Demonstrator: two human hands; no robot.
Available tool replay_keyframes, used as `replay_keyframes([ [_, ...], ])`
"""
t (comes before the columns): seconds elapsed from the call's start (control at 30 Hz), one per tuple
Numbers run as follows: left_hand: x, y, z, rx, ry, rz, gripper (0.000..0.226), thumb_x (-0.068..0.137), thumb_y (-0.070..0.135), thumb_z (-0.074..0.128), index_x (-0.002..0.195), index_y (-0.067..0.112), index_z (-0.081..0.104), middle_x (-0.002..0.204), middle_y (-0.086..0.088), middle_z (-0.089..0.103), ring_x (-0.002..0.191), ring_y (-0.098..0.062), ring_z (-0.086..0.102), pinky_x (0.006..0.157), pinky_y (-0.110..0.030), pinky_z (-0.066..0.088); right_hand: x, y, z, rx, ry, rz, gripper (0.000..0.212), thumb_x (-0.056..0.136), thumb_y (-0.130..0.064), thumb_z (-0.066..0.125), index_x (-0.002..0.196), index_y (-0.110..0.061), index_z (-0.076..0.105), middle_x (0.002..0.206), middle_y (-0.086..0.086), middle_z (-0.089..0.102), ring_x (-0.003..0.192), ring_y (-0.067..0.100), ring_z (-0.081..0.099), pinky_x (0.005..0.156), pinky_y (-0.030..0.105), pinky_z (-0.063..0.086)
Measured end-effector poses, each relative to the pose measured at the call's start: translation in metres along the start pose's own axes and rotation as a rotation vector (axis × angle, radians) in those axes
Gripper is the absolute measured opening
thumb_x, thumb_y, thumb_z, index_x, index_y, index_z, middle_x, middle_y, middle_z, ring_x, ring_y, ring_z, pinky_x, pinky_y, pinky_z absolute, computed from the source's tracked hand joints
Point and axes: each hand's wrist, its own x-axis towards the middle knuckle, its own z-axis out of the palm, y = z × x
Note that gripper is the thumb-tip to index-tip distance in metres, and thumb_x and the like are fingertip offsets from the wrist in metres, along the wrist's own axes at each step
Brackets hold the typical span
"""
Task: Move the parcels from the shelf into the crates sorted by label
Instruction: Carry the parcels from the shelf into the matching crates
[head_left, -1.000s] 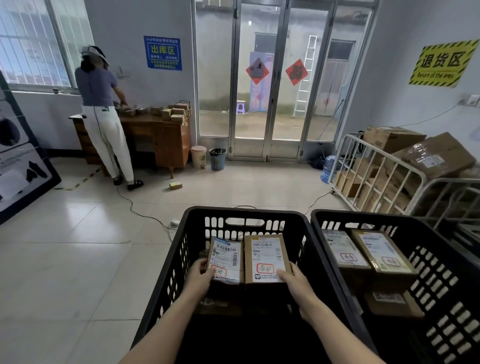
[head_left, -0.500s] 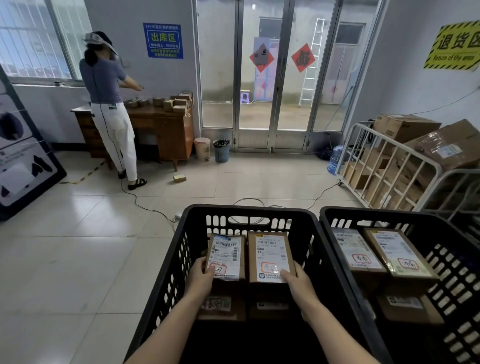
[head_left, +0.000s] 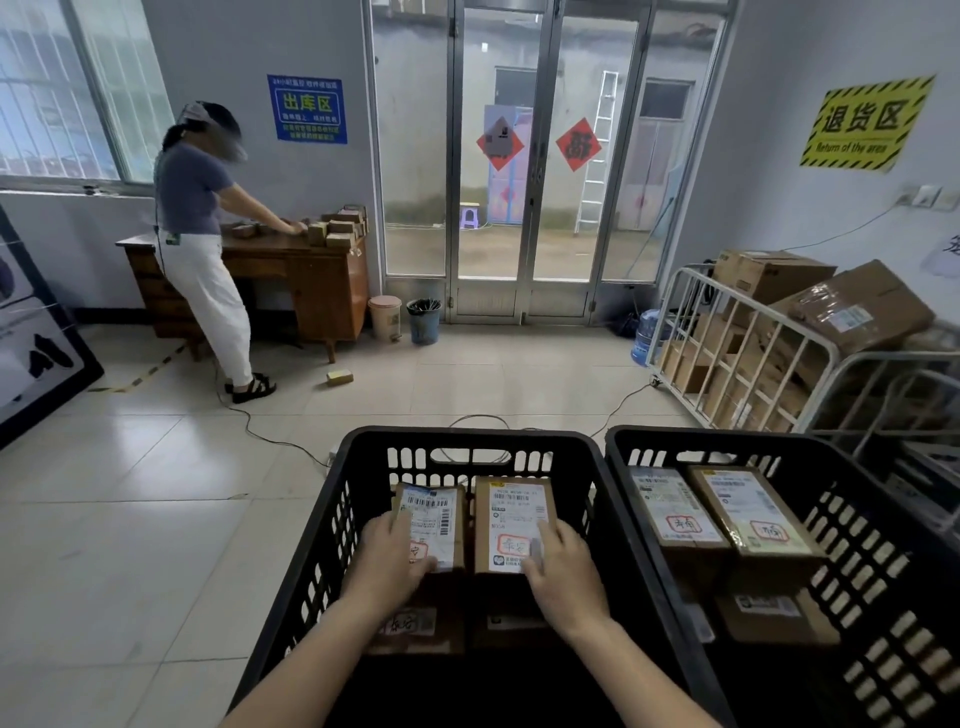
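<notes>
Far left, someone (head_left: 202, 249) is leaning over a wooden desk (head_left: 317, 280) with small boxes on it. Closer in, the left crate (head_left: 332, 525) has two labelled parcels side by side on top of others. The left hand (head_left: 389, 558) lies flat on the left parcel (head_left: 441, 512), fingers fairly straight, and the right hand (head_left: 563, 577) rests on the right parcel (head_left: 511, 506) the same way. The right crate (head_left: 883, 551) holds more parcels (head_left: 748, 506), with a white cart (head_left: 691, 332) of cartons behind it
</notes>
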Motion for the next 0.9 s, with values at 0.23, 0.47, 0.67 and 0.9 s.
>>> replay_keyframes([
  [0.23,-0.001,0.016,-0.012,0.551,-0.211,0.237,0.073,0.088,0.03,0.06,0.147,0.012,0.021,0.155,-0.005,0.021,0.143,-0.02,0.021,0.114,-0.035,0.03,0.007,-0.01,-0.008,-0.297,-0.247,-0.321,0.052,0.09,-0.027,0.056,0.138,-0.018,0.037,0.148,0.002,0.028,0.139,0.019,0.024,0.116,0.032,0.024],
  [0.47,0.002,0.012,0.004,0.475,-0.11,0.217,0.055,0.091,0.011,0.048,0.144,0.015,0.031,0.149,-0.001,0.032,0.14,-0.016,0.026,0.109,-0.033,0.037,0.012,-0.006,0.001,-0.33,-0.207,-0.38,0.053,0.09,-0.016,0.053,0.14,-0.017,0.035,0.151,0.003,0.029,0.141,0.019,0.02,0.118,0.034,0.019],
  [0.67,0.011,0.006,0.009,0.463,-0.097,0.227,0.048,0.09,0.012,0.05,0.136,0.019,0.041,0.143,0.003,0.041,0.135,-0.015,0.034,0.104,-0.032,0.043,0.017,-0.01,0.001,-0.315,-0.201,-0.388,0.047,0.088,-0.013,0.052,0.134,-0.016,0.041,0.149,0.003,0.033,0.139,0.019,0.024,0.115,0.031,0.023],
  [0.9,0.002,0.008,0.008,0.443,-0.084,0.241,0.057,0.091,0.007,0.048,0.144,0.016,0.03,0.151,0.002,0.03,0.141,-0.015,0.022,0.11,-0.03,0.036,0.007,-0.014,-0.001,-0.333,-0.184,-0.359,0.052,0.09,-0.015,0.052,0.139,-0.017,0.034,0.152,0.004,0.026,0.142,0.02,0.018,0.116,0.034,0.02],
])
